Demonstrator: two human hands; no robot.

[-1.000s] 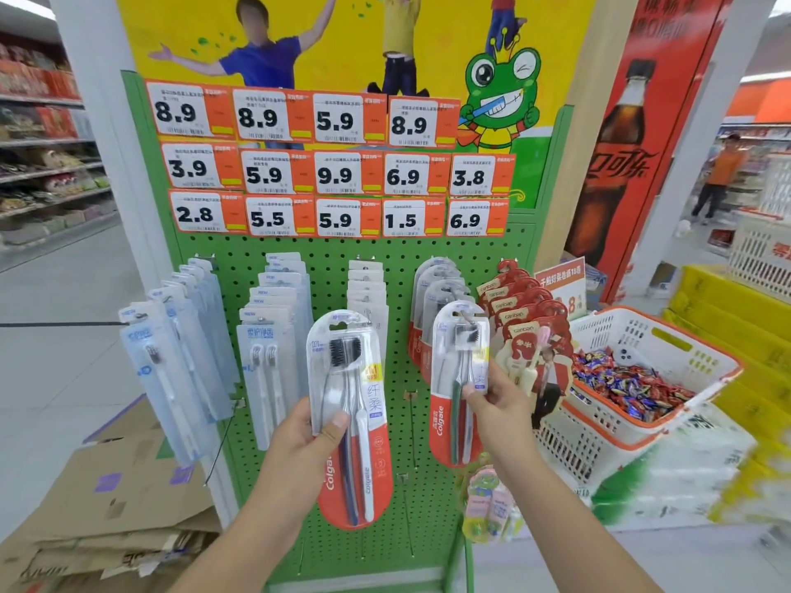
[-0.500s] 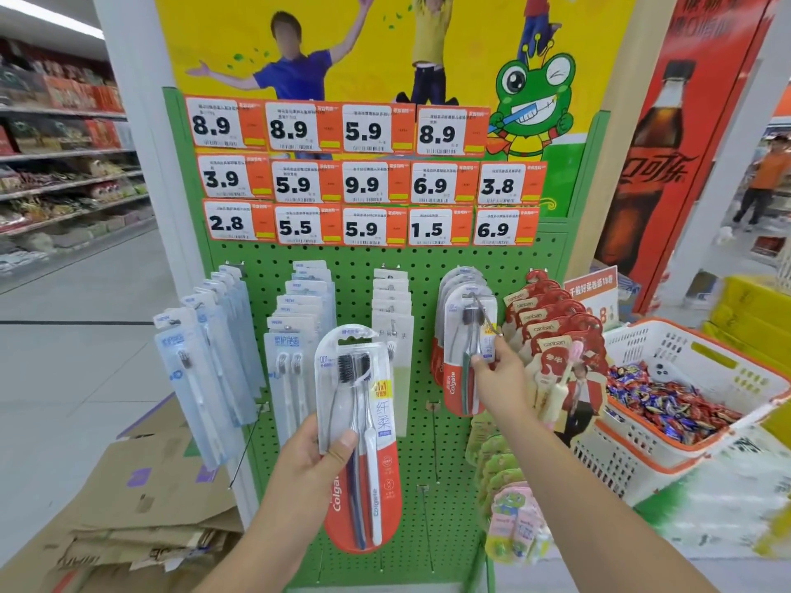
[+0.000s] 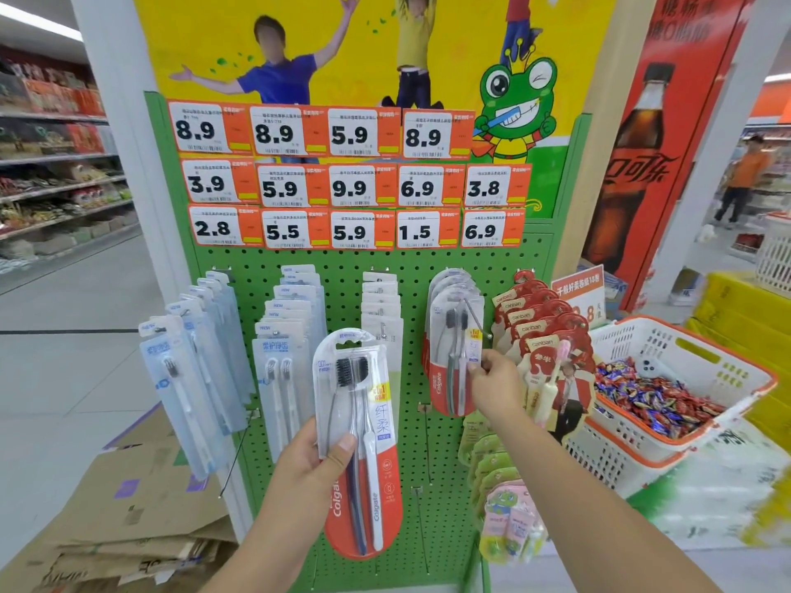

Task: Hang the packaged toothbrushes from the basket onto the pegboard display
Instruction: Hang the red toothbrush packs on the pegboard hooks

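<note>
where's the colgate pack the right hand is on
In the head view it hangs right of centre on the green pegboard, the front Colgate pack between the white packs and red canban packs, with the right hand pinching its right edge.

Grey floor [image 3: 64, 378], stocked shelves [image 3: 55, 181] left, white pillar [image 3: 124, 164], flattened cardboard [image 3: 128, 507], cola banner [image 3: 642, 143] right

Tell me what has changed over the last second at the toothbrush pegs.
The right hand raised its Colgate pack from in front of the board up against the stack on the peg, still pinching its edge. The left hand keeps holding the second Colgate pack upright, unhung. The other hanging packs look unchanged.
</note>
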